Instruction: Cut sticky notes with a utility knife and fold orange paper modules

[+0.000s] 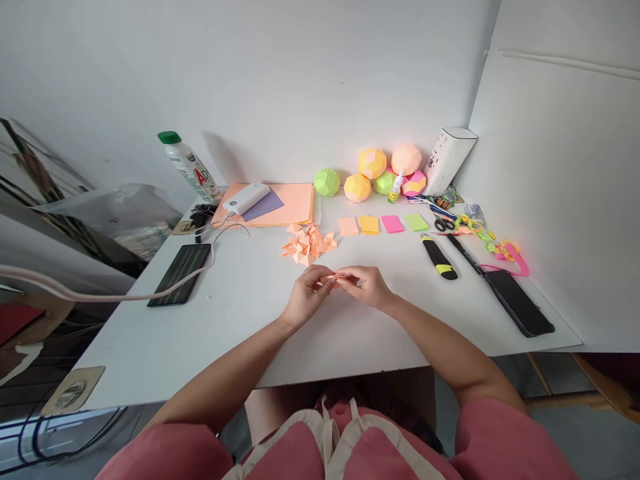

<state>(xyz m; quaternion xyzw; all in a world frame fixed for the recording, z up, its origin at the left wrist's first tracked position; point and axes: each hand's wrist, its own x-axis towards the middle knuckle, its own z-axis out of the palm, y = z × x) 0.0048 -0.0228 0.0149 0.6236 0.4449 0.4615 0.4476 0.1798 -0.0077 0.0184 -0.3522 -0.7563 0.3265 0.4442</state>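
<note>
A small piece of orange paper (338, 277) is pinched between my two hands above the middle of the white table. My left hand (309, 293) grips its left side, thumb and fingers closed. On the right side, my right hand (367, 287) holds it in a similar pinch. The paper's exact shape is mostly hidden by my fingers. Just beyond my left hand lies a pile of folded orange paper pieces (309, 244). Behind my hands sit small stacks of orange (349, 227), yellow (369, 225), pink (393, 223) and green (417, 222) paper.
Several paper balls (373, 163) and a glue bottle (395, 187) stand near the wall. Scissors (444, 224), a cutter (439, 257) and a black case (519, 302) lie right. At left are a phone (181, 274), cable (210, 267), power bank (249, 199) and bottle (191, 169).
</note>
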